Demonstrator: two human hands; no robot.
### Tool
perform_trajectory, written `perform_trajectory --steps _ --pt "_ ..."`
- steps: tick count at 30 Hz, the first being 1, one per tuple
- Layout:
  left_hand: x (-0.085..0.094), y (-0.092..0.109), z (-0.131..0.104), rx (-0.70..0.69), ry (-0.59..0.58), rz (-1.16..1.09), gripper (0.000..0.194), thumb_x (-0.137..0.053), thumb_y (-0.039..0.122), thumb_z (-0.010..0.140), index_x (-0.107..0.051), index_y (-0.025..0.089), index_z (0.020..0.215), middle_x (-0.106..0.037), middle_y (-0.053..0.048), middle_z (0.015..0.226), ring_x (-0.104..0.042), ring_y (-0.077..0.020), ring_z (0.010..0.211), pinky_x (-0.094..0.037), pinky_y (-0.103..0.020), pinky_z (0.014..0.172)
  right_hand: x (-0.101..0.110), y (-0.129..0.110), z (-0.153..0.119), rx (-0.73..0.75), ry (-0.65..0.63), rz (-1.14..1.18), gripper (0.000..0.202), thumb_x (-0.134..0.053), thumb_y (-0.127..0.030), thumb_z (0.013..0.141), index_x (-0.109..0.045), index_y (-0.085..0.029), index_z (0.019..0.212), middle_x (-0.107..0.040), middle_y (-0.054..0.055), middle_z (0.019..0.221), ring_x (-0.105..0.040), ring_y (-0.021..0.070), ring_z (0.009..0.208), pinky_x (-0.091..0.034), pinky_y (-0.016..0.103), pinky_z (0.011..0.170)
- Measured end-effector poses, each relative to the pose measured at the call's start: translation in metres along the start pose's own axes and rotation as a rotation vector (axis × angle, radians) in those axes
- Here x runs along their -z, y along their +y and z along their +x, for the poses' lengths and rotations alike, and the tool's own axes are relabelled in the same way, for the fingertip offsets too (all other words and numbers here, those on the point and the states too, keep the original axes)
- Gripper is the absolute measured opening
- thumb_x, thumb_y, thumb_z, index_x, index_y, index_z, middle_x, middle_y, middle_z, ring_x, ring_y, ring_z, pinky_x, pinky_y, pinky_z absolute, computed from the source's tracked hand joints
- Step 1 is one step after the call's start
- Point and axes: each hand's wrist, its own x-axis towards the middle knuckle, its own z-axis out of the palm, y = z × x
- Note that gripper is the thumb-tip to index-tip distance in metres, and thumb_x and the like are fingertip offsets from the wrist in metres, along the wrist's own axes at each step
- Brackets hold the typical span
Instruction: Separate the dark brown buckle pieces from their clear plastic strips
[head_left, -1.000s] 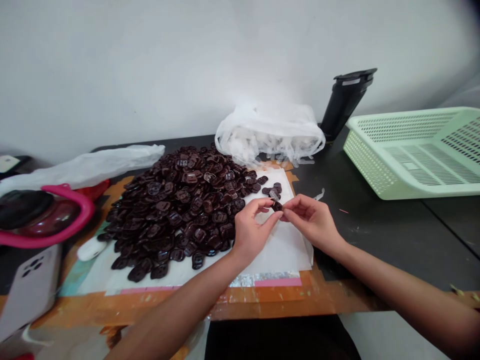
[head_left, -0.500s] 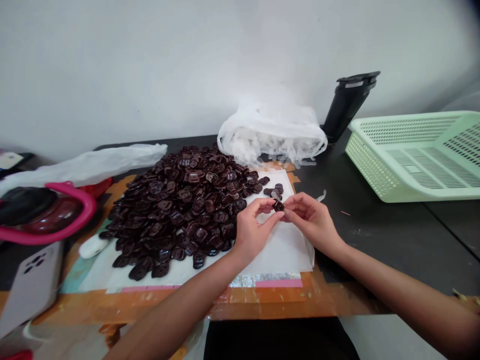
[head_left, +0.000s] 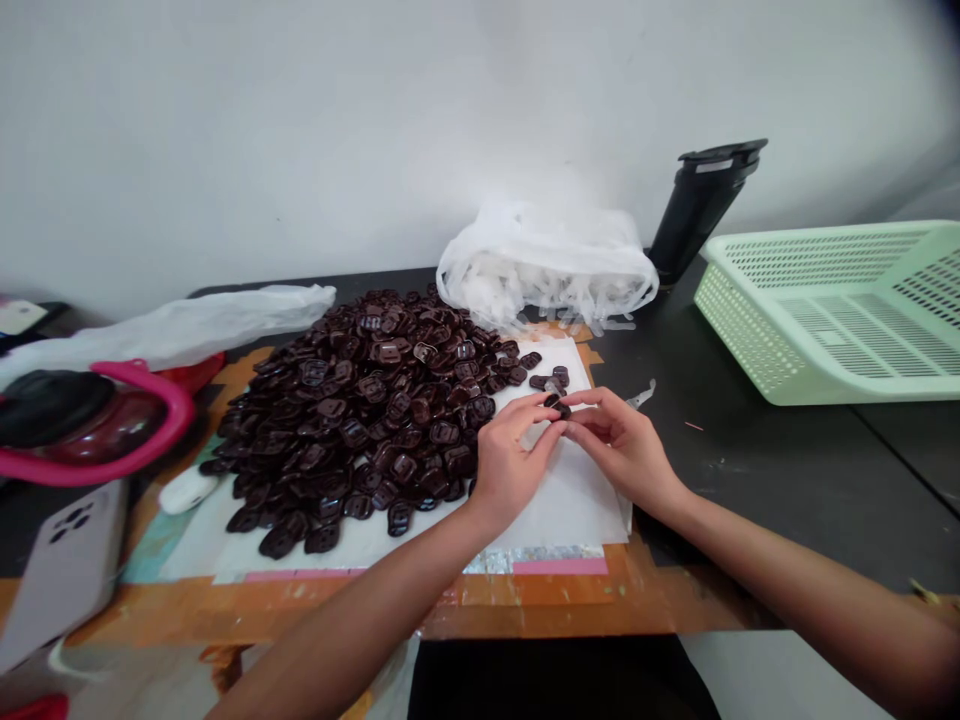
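Between both hands is a small, glossy dark brown plastic piece, pinched by the fingertips over white paper. My left hand grips it from the left with thumb and fingers. From the right, my right hand pinches its other side. A bit of clear material shows just above the piece; I cannot make out its shape. To the left lies a big pile of similar dark brown pieces, flat and slotted. A few more loose pieces rest on the paper just beyond my fingers.
Behind the paper sits a white plastic bag of clear strips. A black tumbler and a green basket stand at the right. At the left are a phone, a white mouse-like object and a pink-handled container.
The held piece has been turned slightly between my fingertips, and the fingers of my right hand have shifted a little. Otherwise the pile and surroundings look the same.
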Motion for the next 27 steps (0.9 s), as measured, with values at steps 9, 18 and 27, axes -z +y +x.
perform_trajectory --steps 9,18,27 --pt "0.0012 0.0014 -0.0007 -0.038 -0.033 0.026 0.016 -0.066 0.017 0.080 -0.064 0.019 0.096 -0.068 -0.007 0.104 -0.065 -0.0175 0.091 -0.054 -0.033 0.081 0.0016 -0.0001 -0.0002 -0.006 0.013 -0.029 0.024 -0.057 -0.026 0.087 -0.049 -0.022 0.109 -0.067 0.002 0.076 -0.064 0.0152 0.072 -0.050 0.026 0.063" --pt "0.0036 0.0019 0.0017 -0.047 -0.103 0.065 0.014 -0.062 0.016 0.082 -0.063 0.019 0.096 -0.065 -0.007 0.097 -0.060 -0.0166 0.088 -0.053 -0.031 0.078 -0.0004 0.0030 -0.0007 -0.044 0.060 -0.052 0.015 -0.062 -0.029 0.084 -0.057 -0.019 0.094 -0.070 0.005 0.082 -0.070 0.0185 0.078 -0.054 0.028 0.068" --pt "0.0006 -0.0010 -0.0009 0.052 -0.069 0.001 0.013 -0.067 0.021 0.079 -0.062 0.018 0.090 -0.066 -0.006 0.096 -0.064 -0.0163 0.082 -0.055 -0.032 0.078 0.0006 0.0030 0.0001 -0.004 0.046 -0.060 0.028 -0.058 -0.027 0.086 -0.051 -0.023 0.113 -0.067 0.001 0.075 -0.067 0.0172 0.073 -0.054 0.028 0.066"
